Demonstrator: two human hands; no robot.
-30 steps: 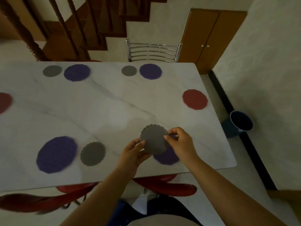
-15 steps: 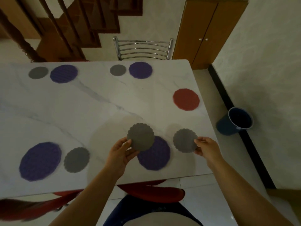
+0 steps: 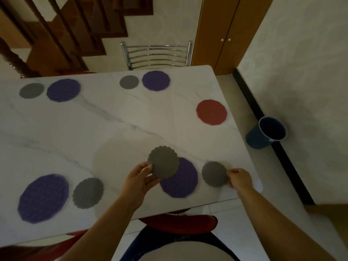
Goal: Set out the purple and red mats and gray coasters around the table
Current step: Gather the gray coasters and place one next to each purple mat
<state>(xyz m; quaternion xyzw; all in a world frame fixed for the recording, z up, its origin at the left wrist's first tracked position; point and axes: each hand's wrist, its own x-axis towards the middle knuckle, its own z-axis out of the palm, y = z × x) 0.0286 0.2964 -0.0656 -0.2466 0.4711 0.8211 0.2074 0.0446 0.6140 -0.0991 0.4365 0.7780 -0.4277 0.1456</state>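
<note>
Both pinched: your left hand (image 3: 138, 182) held the raised coaster (image 3: 163, 162) over the purple mat (image 3: 183, 182), your right hand (image 3: 239, 178) the side coaster (image 3: 214, 173) at its 3 o'clock.

The table (image 3: 113, 129) was white marble streaked with gray veins. Four mats were purple with a ribbed weave: the far left mat (image 3: 63, 90), far right mat (image 3: 156, 80), near left mat (image 3: 43, 198) and near centre mat (image 3: 183, 182). The right mat (image 3: 211, 112) was red. Plain gray were the far left coaster (image 3: 31, 90), far coaster (image 3: 129, 82), near left coaster (image 3: 88, 193), raised coaster (image 3: 163, 162) and near right coaster (image 3: 214, 173). The bucket (image 3: 263, 140) was dark blue, the seat (image 3: 180, 223) red, the doors (image 3: 222, 31) orange-brown.
</note>
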